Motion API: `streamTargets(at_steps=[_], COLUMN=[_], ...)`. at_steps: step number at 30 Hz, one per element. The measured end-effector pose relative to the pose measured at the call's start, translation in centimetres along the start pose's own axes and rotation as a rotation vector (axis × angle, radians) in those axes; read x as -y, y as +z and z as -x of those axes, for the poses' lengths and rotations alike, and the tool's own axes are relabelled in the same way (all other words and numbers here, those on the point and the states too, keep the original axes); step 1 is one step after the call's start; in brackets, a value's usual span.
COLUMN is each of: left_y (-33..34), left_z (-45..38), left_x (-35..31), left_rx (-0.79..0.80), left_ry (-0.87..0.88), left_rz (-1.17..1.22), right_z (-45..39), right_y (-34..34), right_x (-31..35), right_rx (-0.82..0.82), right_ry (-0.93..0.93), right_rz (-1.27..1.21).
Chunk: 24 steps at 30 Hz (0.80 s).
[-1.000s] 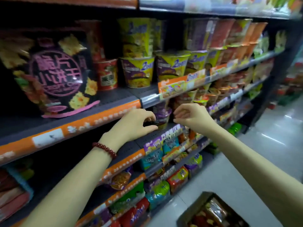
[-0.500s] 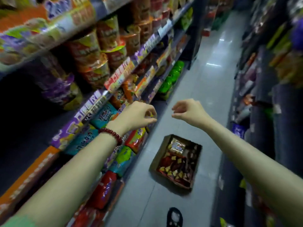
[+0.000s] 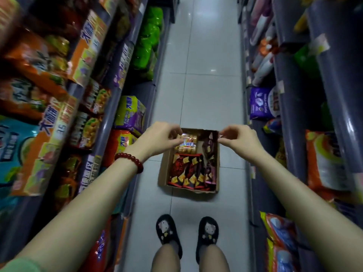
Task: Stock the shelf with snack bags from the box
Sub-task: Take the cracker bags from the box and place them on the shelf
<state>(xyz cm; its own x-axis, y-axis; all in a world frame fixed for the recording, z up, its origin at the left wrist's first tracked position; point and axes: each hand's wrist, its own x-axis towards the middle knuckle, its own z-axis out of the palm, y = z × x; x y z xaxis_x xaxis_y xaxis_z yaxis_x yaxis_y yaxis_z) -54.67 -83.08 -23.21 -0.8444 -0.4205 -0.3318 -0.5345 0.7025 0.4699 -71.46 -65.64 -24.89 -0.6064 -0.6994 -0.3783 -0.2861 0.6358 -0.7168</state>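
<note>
An open cardboard box (image 3: 164,173) lies on the tiled aisle floor in front of my feet. Inside it are several dark red snack bags (image 3: 185,170) printed with yellow crackers, a clear yellow bag (image 3: 186,144) at the far end, and purple bags (image 3: 208,154) along the right side. My left hand (image 3: 157,140), with a red bead bracelet on the wrist, hovers over the box's far left corner. My right hand (image 3: 238,140) hovers over its far right corner. Both hands have loosely curled fingers and hold nothing. The stocked shelf (image 3: 110,114) rises on my left.
Noodle packs and snack bags crowd the left shelf's tiers (image 3: 129,112). A second shelf unit (image 3: 294,107) with bagged goods lines the right side. My feet in black slippers (image 3: 168,231) stand just behind the box. The tiled aisle (image 3: 204,55) runs ahead.
My view has swung from the shelf down to the floor. Both empty hands have come away from the shelf and now hang over the box.
</note>
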Motion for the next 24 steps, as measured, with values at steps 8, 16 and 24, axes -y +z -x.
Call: streamTargets(at_steps=[8,16,24], left_y=[15.2,31.1,40.1], left_z=[-7.2,-15.2,-19.9], left_x=[9.0,17.6,24.2], left_rx=[-0.009,-0.057,-0.166], left_ry=[-0.021,-0.052,-0.135], left_rz=[0.103,0.142,0.269], right_z=[-6.0,-14.8,-21.5], right_y=[8.5,18.7,25.6], right_x=[-13.8,-28.0,-33.8], right_rx=[-0.106,-0.175,-0.292], right_ry=[0.062,0.092,0.05], right_rz=[-0.077,-0.11,-0.141])
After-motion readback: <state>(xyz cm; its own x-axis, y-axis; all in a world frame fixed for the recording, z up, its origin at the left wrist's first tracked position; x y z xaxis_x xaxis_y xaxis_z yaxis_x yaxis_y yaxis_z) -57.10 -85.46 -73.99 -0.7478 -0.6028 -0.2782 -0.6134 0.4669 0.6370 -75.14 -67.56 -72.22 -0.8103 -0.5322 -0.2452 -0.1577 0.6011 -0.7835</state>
